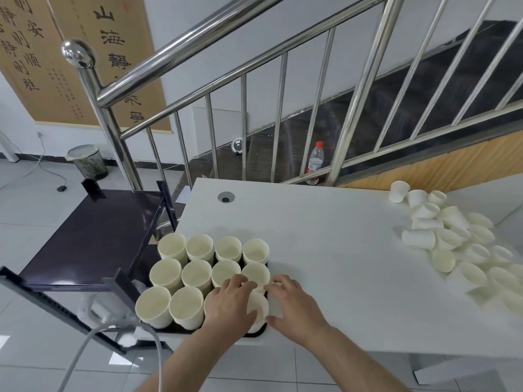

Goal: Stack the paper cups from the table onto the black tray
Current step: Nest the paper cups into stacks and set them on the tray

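- The black tray (261, 332) sits at the near left corner of the white table (325, 236), almost wholly covered by upright stacks of paper cups (198, 274) standing in 3 rows of 4.
- 11 stack tops show as open rims; the 12th place, the near right corner of the tray, is where both hands meet.
- The left hand (230, 302) lies over the near right stack (259, 306), its fingers curled over the cup top and reaching toward the stack behind it; its thumb is hidden, so I cannot tell how firmly it grips.
- The right hand (293, 302) is at the right side of the same stack, fingers bent and slightly spread, fingertips at the cup's wall, the thumb low near the tray's edge.
- A loose heap of paper cups (458, 244) lies well apart on the far right of the table, most on their sides, a few upright at the far end.
- A round cable grommet (225, 197) is set into the table near its far left edge.
- Left of the table stands a dark shelf unit (93, 236).
- Behind the table runs a steel stair railing (254, 89), with a plastic bottle (315, 162) with a red cap standing beyond it.
- A waste bin (87, 161) stands on the tiled floor by the wall, under hanging calligraphy scrolls (93, 58).
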Available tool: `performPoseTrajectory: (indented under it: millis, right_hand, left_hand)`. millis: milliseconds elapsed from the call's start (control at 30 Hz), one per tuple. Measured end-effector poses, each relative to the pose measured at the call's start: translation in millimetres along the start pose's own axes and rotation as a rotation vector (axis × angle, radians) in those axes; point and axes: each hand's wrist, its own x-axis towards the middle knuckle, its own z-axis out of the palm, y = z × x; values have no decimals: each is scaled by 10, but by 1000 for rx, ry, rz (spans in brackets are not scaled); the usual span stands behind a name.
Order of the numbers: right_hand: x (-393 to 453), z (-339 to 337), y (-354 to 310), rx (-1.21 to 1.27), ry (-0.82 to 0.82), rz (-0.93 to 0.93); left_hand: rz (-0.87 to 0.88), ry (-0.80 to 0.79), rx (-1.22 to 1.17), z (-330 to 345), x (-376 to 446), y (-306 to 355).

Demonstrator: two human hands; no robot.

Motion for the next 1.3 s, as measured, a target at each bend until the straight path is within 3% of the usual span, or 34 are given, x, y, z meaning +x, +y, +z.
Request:
performPoseTrajectory:
  millis: [400, 767, 967, 1300]
  right_hand:
    - [-848, -451, 1255, -11, 79, 93]
    - [-1629, -836, 2611, 23, 169, 355]
    - [-1703, -1012, 3261, 34, 180, 482]
    - [-1279, -1286, 4180, -60, 49, 598]
  left_hand:
    - [153, 21, -41, 320, 198, 1542]
    - [322, -67, -25, 724, 542, 2910]
    - [400, -107, -24, 943, 1039, 3432]
    - [415, -180, -111, 1250, 2000, 3949]
